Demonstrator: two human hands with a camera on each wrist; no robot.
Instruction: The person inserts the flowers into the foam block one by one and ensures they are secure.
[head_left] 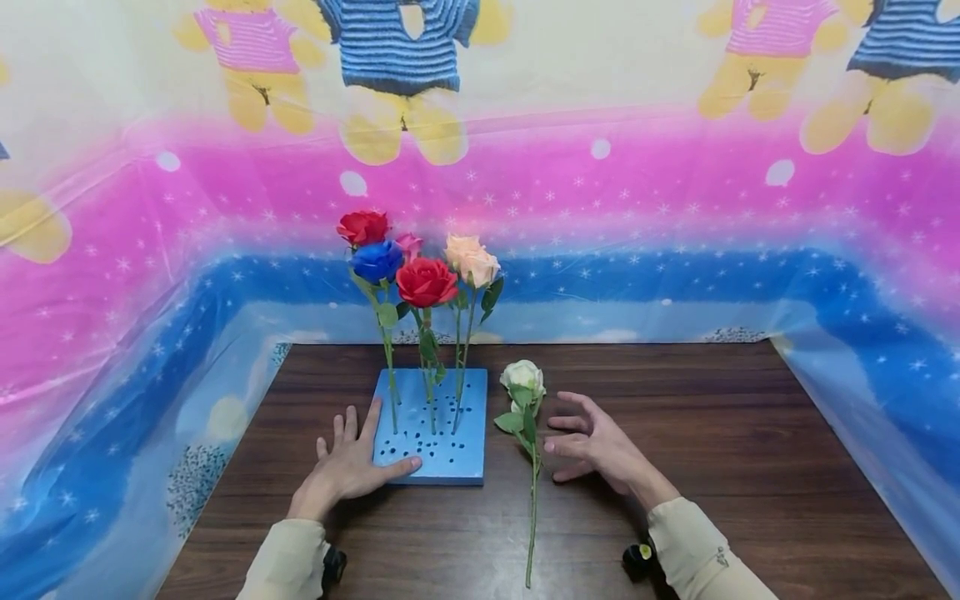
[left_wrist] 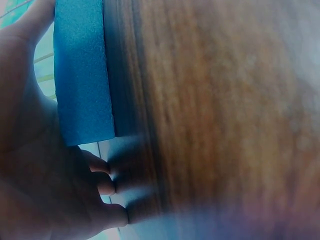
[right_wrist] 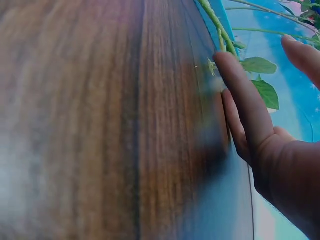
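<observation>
A light blue block with many holes (head_left: pixel 465 458) lies left of the table's middle in the head view. My left hand (head_left: pixel 348 462) rests at its left side, fingers spread and thumb across the front corner; the block's edge (left_wrist: pixel 82 75) shows beside the palm in the left wrist view. A white rose (head_left: pixel 522 379) with a green stem lies on the table just right of the block. Beside it my right hand (head_left: pixel 600 446) hovers with fingers apart and slightly bent, holding nothing. In the right wrist view, the rose's leaves (right_wrist: pixel 265 94) show beyond the fingers.
Upright in the block stand red roses (head_left: pixel 427 283), a blue rose (head_left: pixel 377 261), a pink rose (head_left: pixel 409 245) and peach roses (head_left: pixel 472 260). The brown wooden table (head_left: pixel 712 433) meets a printed cloth (head_left: pixel 637 283) at its back and sides.
</observation>
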